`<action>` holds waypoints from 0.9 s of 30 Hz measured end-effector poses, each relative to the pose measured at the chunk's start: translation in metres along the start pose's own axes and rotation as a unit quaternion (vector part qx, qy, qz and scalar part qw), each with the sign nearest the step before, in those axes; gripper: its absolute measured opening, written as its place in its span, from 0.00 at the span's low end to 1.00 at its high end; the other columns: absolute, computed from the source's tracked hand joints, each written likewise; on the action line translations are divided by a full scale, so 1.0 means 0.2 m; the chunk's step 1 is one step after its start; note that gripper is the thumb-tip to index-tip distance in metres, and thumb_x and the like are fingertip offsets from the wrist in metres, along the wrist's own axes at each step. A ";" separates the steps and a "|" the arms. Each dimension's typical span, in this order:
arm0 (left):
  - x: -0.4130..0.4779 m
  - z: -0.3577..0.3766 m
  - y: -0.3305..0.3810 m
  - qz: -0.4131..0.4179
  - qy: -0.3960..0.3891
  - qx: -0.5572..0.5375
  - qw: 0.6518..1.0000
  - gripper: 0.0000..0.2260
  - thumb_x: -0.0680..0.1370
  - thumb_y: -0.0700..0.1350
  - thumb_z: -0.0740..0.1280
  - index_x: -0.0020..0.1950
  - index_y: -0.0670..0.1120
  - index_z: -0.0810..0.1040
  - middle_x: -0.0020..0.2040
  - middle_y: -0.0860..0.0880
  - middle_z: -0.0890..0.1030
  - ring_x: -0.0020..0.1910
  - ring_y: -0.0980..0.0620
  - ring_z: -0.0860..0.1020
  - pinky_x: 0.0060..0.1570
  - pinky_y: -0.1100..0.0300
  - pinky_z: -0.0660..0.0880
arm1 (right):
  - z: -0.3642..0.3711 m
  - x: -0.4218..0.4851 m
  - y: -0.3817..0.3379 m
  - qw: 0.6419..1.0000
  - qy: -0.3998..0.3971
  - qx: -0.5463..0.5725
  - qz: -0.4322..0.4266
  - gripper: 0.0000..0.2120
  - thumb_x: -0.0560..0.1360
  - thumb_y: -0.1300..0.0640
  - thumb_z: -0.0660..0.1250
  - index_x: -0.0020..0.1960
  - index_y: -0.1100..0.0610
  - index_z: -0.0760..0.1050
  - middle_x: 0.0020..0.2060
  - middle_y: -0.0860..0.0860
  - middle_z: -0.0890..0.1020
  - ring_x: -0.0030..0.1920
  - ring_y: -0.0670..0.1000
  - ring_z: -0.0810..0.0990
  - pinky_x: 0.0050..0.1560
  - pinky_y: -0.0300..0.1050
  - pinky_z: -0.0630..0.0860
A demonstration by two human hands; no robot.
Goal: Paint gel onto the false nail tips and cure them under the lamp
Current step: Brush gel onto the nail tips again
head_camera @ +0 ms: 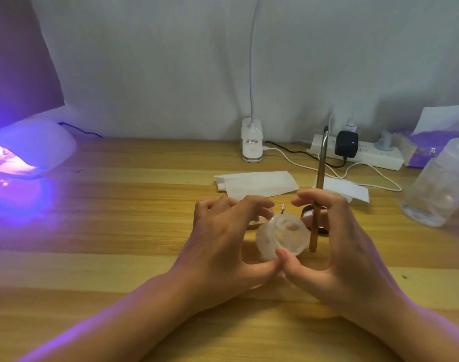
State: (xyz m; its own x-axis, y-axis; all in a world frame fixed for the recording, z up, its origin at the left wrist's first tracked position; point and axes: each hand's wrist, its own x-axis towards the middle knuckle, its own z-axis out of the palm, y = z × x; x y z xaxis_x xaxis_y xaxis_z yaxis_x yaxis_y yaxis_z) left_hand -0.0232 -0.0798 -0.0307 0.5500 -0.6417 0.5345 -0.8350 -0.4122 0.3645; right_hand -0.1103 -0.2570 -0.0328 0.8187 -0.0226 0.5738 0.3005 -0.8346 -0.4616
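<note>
Two hands meet over the near middle of the wooden table (118, 205), with a small translucent jar (282, 237) between them, its round face turned toward us. Pinkish shapes show through its wall (too blurred for us to name). Our left hand (223, 231) grips the jar, fingers curled over its far left side and thumb coming in beneath the near edge. Our right hand (335, 239) holds the brush (320, 178) upright, its fingers curled round the lower part of the handle, while its thumb touches the jar's near rim beside the left thumb. We cannot tell whether the jar rests on the table or is lifted off it.

Just beyond the jar, between the two sets of fingertips, a pink nail tip (283, 206) stands on a thin stick. A dark pot (307, 212) shows partly behind the right fingers.

Farther back lie two folded white tissues (259, 182), one beyond the hands and one to their right. At the far edge stands a white clip lamp (251, 142) with its neck rising out of view, and to its right a power strip (374, 158) carrying a black adapter (346, 143). A clear plastic container (437, 186) sits at the right, with a purple packet (426, 147) behind it.

Well apart, at the far left, the curing lamp (35, 145) glows violet across the wood.
</note>
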 end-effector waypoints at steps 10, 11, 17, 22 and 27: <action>0.03 -0.05 -0.13 -0.174 0.039 0.025 0.984 0.20 0.68 0.59 0.65 0.57 0.56 0.68 0.53 0.62 0.73 0.55 0.59 0.71 0.55 0.59 0.56 | -0.06 0.01 0.07 0.993 0.014 -0.093 0.069 0.34 0.67 0.38 0.67 0.68 0.47 0.61 0.56 0.38 0.70 0.53 0.34 0.72 0.60 0.48 0.64; 0.04 -0.05 -0.15 -0.196 0.026 0.003 0.980 0.18 0.69 0.59 0.67 0.56 0.56 0.68 0.51 0.63 0.74 0.54 0.61 0.73 0.55 0.59 0.56 | -0.06 0.01 0.07 0.992 0.016 -0.098 0.072 0.33 0.67 0.39 0.68 0.68 0.48 0.62 0.57 0.38 0.70 0.51 0.37 0.73 0.61 0.48 0.63; 0.03 -0.04 -0.16 -0.215 -0.004 -0.027 0.976 0.13 0.72 0.50 0.71 0.53 0.57 0.71 0.46 0.62 0.78 0.49 0.64 0.75 0.56 0.59 0.58 | -0.03 0.02 0.07 0.992 0.047 -0.072 0.087 0.27 0.73 0.45 0.68 0.67 0.50 0.64 0.56 0.40 0.72 0.55 0.39 0.70 0.64 0.52 0.67; 0.03 -0.04 -0.17 -0.210 -0.007 -0.023 0.977 0.08 0.75 0.50 0.69 0.50 0.56 0.72 0.47 0.62 0.78 0.51 0.63 0.75 0.58 0.58 0.59 | -0.05 0.02 0.03 0.995 0.061 -0.011 0.074 0.30 0.71 0.38 0.62 0.70 0.48 0.61 0.62 0.41 0.74 0.65 0.44 0.70 0.70 0.57 0.63; 0.03 -0.04 -0.18 -0.224 -0.008 -0.020 0.974 0.06 0.76 0.51 0.69 0.50 0.56 0.74 0.48 0.63 0.78 0.53 0.62 0.75 0.55 0.57 0.60 | -0.08 0.03 -0.01 0.994 0.106 -0.007 -0.006 0.31 0.72 0.42 0.62 0.70 0.55 0.64 0.61 0.45 0.78 0.64 0.50 0.75 0.65 0.62 0.66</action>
State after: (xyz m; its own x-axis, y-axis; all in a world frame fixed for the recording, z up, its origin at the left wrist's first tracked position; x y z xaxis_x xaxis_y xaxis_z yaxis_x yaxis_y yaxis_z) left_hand 0.0106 -0.0639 -0.0340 0.8584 -0.4143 0.3026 -0.5102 -0.6273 0.5884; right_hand -0.1149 -0.2645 -0.0171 0.6932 -0.1268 0.7095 0.3019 -0.8428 -0.4455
